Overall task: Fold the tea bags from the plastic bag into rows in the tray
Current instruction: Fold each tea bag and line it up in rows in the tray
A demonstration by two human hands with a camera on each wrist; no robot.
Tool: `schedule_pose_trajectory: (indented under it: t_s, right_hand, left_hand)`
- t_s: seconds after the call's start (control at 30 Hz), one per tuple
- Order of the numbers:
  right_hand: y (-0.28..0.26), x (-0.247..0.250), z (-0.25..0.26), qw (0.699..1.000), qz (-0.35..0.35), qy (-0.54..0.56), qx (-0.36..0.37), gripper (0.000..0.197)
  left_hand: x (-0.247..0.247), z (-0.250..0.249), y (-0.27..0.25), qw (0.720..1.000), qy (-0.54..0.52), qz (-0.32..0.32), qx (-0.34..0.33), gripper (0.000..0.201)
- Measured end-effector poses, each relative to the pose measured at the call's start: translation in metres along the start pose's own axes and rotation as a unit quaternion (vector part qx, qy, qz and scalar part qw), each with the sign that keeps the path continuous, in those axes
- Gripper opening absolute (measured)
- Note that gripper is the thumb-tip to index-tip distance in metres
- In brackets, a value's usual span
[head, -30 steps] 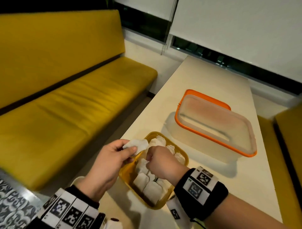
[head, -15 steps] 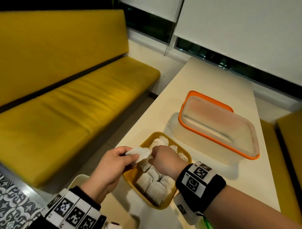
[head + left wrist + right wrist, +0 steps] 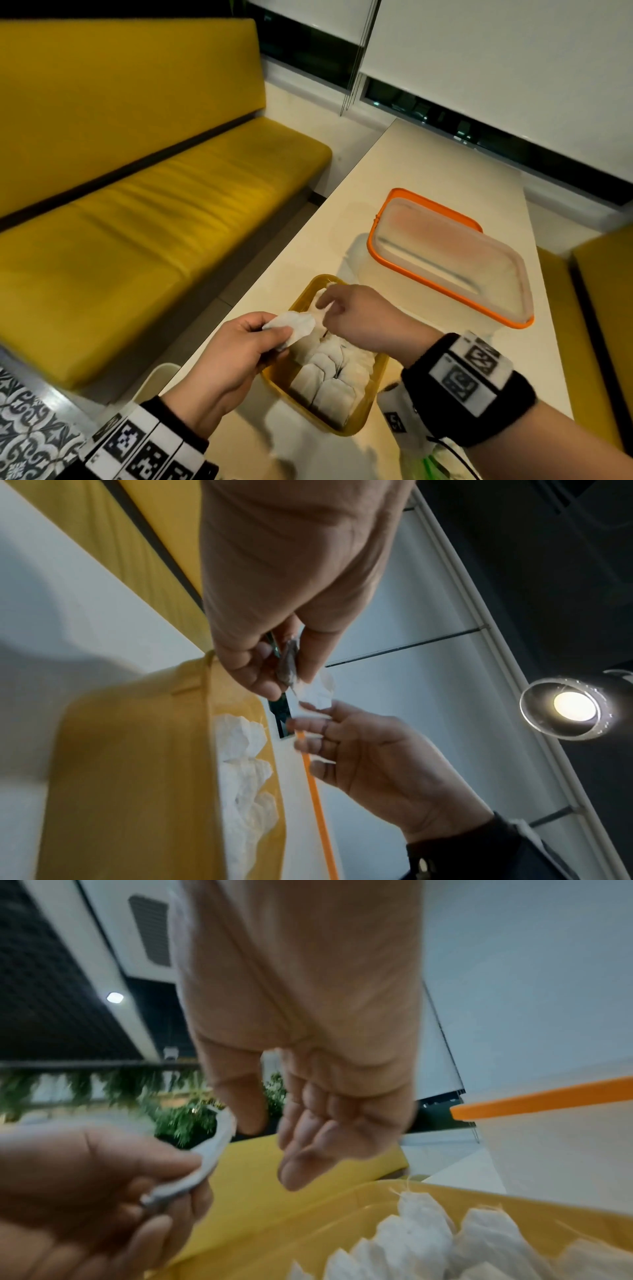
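Bench and seating
A lidded orange-rimmed container (image 3: 448, 257) sits mid-bench (image 3: 428, 178); a yellow sofa (image 3: 154, 192) runs along its left edge.

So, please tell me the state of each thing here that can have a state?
left hand: pinches one tea bag, above the tray's near-left edge
right hand: open, holds nothing
yellow tray: partly filled, tea bags in rows
orange-rimmed container: lid resting on top, skewed

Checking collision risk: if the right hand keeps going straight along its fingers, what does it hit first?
Likely the tea bag pinched in the left hand. The right hand, fingers loosely open, points at it over the yellow tray. The gap looks small, but depth is unclear.
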State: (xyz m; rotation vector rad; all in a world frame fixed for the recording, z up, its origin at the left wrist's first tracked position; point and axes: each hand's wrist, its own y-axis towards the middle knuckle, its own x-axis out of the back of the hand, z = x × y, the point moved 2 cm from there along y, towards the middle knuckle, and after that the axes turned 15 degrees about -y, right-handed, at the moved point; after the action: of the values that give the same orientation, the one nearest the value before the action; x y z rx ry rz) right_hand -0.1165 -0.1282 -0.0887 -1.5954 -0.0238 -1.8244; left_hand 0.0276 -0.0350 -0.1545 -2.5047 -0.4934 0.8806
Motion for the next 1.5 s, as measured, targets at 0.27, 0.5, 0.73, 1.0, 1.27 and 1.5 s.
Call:
schedule_pose_trajectory:
  t_s: [0.27,0.5,0.73,1.0,1.27,1.5]
  right_hand:
    - [-0.002,0.003,0.020,0.988,-0.114,0.086,0.054,0.009]
    - [0.025,-0.016,0.028,0.995,0.003,-0.091,0.038,0.015]
    - [0.040,-0.035,0.032,0.968,0.073,-0.238,0.024,0.033]
    - [0.021,-0.030,0.025,0.970,0.002,-0.236,0.056,0.024]
    - [-0.051,0.016,-0.004,0.973,-0.144,-0.182,0.006,0.019]
    - [-0.165,0.000,-0.093,0.962,-0.224,0.063,-0.146,0.005]
  left_hand:
    - [-0.020,-0.006,-0.005,0.996,0.023,0.016,-0.079,0.014]
    - [-0.006,-0.015,0.000,0.974,0.115,-0.046,-0.188,0.015]
    - [-0.003,-0.010,-0.003,0.976,0.114,-0.039,-0.184,0.012]
    - [-0.006,-0.005,-0.003,0.978,0.101,-0.032,-0.182,0.014]
    - [-0.031,0.000,-0.013,0.973,0.135,-0.006,-0.187,0.011]
    - [-0.078,0.018,-0.036,0.961,0.185,0.088,-0.184,0.011]
